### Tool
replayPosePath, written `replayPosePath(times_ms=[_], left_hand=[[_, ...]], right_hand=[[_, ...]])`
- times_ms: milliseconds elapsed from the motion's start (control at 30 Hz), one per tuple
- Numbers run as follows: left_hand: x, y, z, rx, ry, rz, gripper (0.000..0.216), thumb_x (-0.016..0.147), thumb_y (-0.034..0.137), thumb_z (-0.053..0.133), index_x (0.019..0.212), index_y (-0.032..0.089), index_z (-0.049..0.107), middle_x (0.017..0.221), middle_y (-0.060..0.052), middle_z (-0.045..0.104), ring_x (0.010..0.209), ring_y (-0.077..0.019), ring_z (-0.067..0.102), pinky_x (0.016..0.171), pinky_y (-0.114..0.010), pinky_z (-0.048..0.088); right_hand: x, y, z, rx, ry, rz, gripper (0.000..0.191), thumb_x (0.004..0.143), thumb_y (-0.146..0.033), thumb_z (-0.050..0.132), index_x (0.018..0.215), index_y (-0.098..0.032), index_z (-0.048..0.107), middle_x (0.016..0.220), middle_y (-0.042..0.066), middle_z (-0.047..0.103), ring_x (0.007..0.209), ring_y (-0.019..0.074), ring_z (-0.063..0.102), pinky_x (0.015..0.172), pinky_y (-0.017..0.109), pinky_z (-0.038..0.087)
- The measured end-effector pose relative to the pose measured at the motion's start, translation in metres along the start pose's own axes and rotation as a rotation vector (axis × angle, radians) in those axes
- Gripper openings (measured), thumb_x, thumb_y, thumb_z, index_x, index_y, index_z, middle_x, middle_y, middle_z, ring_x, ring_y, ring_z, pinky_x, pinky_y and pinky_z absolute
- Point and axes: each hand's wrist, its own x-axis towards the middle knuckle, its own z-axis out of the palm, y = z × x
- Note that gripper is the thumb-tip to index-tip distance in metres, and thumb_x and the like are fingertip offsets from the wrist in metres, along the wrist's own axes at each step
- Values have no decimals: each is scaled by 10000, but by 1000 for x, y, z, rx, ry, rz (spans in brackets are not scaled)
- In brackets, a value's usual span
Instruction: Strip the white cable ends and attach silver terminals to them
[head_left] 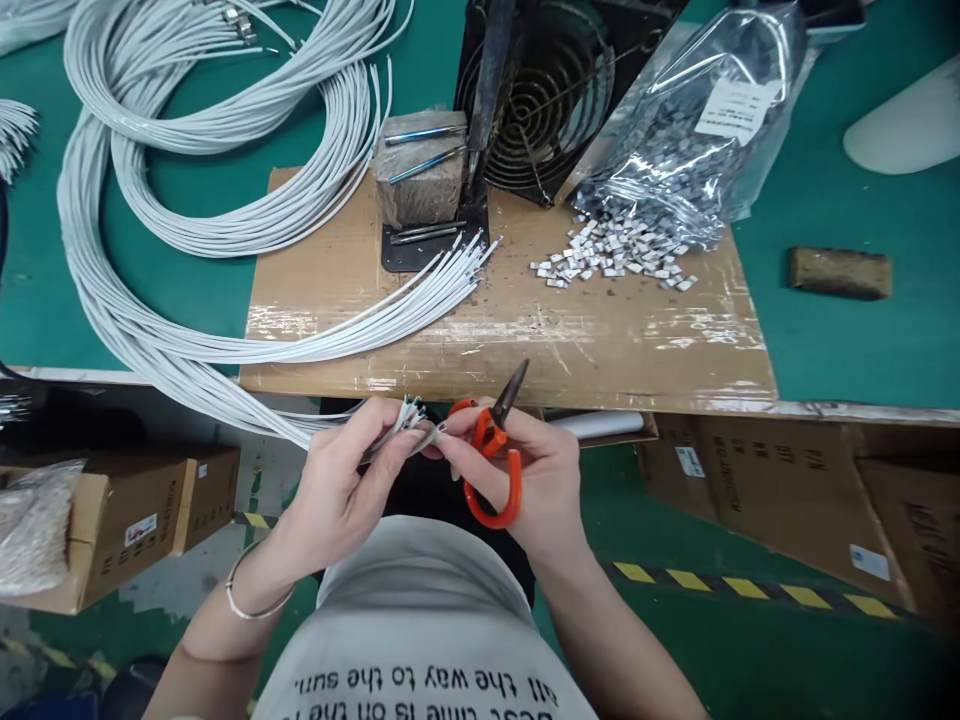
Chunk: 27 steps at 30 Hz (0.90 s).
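Observation:
Just off the table's front edge, my left hand [356, 475] is closed round the ends of a bundle of white cables [262, 418]. The stripped tips poke up between thumb and fingers. My right hand [525, 470] keeps a pair of scissors with orange handles [514, 490] in its palm, the dark blades pointing up and away. Its thumb and forefinger also pinch at the cable tips beside my left thumb; the exact piece there is too small to make out. Another bunch of white cables [360, 335] lies on the cardboard, its ends fanned to the right.
Small metal pieces [615, 250] spill from a clear plastic bag [697, 120]. Behind the cardboard sheet [525, 340] stand a black fan [540, 100] and a block with metal rods [420, 180]. A brown bar [840, 273] lies right. Cartons [750, 490] stand below the table.

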Motion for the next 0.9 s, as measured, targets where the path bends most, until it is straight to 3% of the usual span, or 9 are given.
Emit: replayPosePath(times_ms=[133,300,600,667,800,900], left_hand=[[-1,0,-1,-29,-51,-98,154,1160,299,537,1035,234,597,759,36,638,621,-110,605,628,-235,495],[-3,2,-2,-89,-58,-178,141,1126,344,615,1062,219,623,767,28,603,636,-110,459,563,-226,374],[0,9,-3,-144,-70,-190,156,1062,267,674,928,203,624,725,24,590,579,-97,423,499,-226,317],[1,10,-2,-131,-59,-189,170,1042,248,694,896,200,622,714,26,584,562,-90,417,487,-223,306],[2,12,-1,-122,-48,-169,145,1015,241,750,900,193,676,652,40,595,528,-79,423,486,-216,312],[1,12,0,-127,-37,-159,54,1030,239,741,1054,202,772,681,28,653,533,-81,456,497,-212,342]], right_hand=[[-2,0,4,-26,-11,-15,103,827,-243,846,748,-210,788,657,-6,704,526,114,586,513,249,531],[-1,-2,4,0,23,-13,63,791,-193,850,751,-214,806,675,-10,720,511,99,558,497,237,487],[1,7,0,126,-65,33,99,769,-176,882,734,-244,819,596,-35,678,496,109,550,482,249,444],[3,9,-1,161,-15,8,145,789,-187,862,684,-235,774,530,-45,608,493,122,550,485,259,442],[4,6,-8,160,219,-107,264,847,-201,803,624,-231,663,501,-55,548,443,113,493,477,269,414],[-1,6,-17,-23,147,-145,331,941,-284,778,646,-222,641,523,-43,560,455,113,480,477,271,376]])
